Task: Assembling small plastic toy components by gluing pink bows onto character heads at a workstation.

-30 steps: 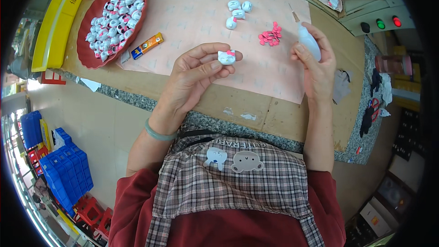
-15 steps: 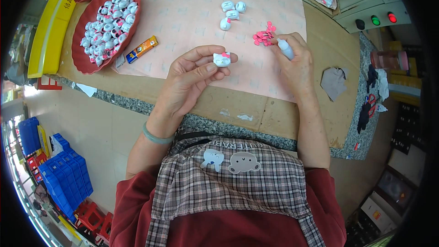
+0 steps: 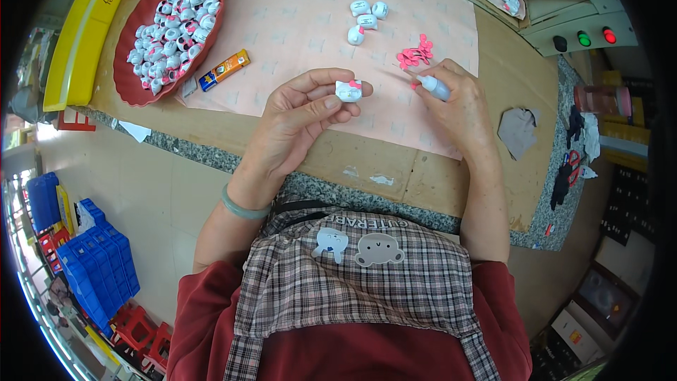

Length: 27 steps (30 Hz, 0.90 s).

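With twelve o'clock straight ahead of the person, the checked apron (image 3: 352, 275) was nearest, just short of the desk (image 3: 437, 180). At twelve, over the desk, the left hand (image 3: 300, 109) had a narrow grip, thumb and fingers pinching a white cat head (image 3: 345, 93) with a pink bow (image 3: 355, 85). At one o'clock the right hand (image 3: 460, 99) had its grip wrapped round a small bottle (image 3: 436, 88), whose thin tip (image 3: 405, 73) pointed toward nine or ten. A pink bit (image 3: 414, 87) showed at its fingertips; whether it was firmly pinched, I could not tell. If one hand minded both, the bit could slip, or a hard squeeze could make the bottle drip on the sheet (image 3: 282, 28). A careless swing left could prick the other hand; a loose pinch could let the rounded cat head roll free. Just beyond, between twelve and one, lay the pink pieces (image 3: 416, 53), easily scattered by a knuckle. At eleven lay a packet (image 3: 224, 70), then a red dish (image 3: 216, 25) of heads; four more (image 3: 366, 21) sat farther off at twelve.
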Available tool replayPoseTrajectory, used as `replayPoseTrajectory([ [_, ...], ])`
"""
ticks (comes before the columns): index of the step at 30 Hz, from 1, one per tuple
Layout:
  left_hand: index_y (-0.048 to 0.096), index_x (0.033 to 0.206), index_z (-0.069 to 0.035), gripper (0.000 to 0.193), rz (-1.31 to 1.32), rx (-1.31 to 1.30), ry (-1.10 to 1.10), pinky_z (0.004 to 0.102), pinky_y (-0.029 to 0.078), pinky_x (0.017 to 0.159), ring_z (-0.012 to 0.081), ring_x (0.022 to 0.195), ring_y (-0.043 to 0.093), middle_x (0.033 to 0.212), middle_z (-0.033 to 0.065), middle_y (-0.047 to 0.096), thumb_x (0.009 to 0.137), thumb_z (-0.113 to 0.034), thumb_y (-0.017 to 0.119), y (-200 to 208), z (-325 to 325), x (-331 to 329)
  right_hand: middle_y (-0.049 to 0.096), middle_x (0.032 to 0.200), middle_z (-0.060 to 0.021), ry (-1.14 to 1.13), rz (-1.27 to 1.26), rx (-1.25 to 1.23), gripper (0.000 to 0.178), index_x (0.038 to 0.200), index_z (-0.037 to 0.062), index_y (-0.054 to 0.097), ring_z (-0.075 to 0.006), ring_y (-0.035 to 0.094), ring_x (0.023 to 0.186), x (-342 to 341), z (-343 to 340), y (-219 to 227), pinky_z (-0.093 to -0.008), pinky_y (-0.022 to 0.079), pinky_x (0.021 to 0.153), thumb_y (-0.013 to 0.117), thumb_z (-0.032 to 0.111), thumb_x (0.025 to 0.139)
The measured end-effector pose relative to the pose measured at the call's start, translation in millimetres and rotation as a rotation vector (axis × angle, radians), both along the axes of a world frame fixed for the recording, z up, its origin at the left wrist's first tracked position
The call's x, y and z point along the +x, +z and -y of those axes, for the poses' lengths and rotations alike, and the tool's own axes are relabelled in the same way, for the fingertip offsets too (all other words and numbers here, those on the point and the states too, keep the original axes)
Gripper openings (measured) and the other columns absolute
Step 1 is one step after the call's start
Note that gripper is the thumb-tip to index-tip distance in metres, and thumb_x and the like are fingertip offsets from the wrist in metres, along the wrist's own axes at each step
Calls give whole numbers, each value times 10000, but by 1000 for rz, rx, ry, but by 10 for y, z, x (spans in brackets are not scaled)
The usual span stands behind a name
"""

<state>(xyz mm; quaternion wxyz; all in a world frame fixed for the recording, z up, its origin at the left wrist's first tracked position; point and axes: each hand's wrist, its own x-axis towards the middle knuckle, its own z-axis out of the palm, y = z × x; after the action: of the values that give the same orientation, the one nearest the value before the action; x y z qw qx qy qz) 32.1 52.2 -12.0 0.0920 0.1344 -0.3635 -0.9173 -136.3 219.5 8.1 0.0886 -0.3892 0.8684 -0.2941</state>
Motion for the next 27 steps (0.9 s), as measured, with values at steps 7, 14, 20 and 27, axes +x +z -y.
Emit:
replayPoseTrajectory([
  [7, 519, 1181, 50, 320, 1, -21, 7, 253, 515, 797, 174, 856, 627, 1113, 258, 582, 864, 5, 534, 6, -3, 4, 553, 858, -71, 16, 76, -26, 190, 918, 24, 653, -225, 569, 803, -22, -13, -7, -307, 445, 749, 664, 31, 728],
  [14, 527, 1168, 45, 289, -11, -32, 18, 236, 509, 800, 140, 866, 620, 1108, 223, 599, 883, -6, 521, 16, 26, 21, 550, 872, -68, 99, 53, -45, 190, 912, 19, 648, -210, 566, 836, -48, -44, 14, -296, 440, 778, 669, 12, 723],
  [20, 522, 1171, 47, 299, -5, -36, 42, 241, 511, 799, 151, 861, 618, 1112, 237, 592, 875, 2, 523, 16, 59, 42, 557, 886, -63, 129, 182, -165, 164, 901, 12, 642, -186, 566, 853, -110, -103, -15, -284, 435, 792, 659, -3, 738],
  [27, 516, 1170, 51, 308, -6, -24, 76, 253, 517, 804, 176, 859, 621, 1120, 263, 573, 865, 10, 523, 20, 107, 44, 575, 877, -64, 173, 160, -182, 158, 897, 11, 637, -175, 567, 856, -131, -126, -33, -277, 433, 789, 666, -5, 742],
])
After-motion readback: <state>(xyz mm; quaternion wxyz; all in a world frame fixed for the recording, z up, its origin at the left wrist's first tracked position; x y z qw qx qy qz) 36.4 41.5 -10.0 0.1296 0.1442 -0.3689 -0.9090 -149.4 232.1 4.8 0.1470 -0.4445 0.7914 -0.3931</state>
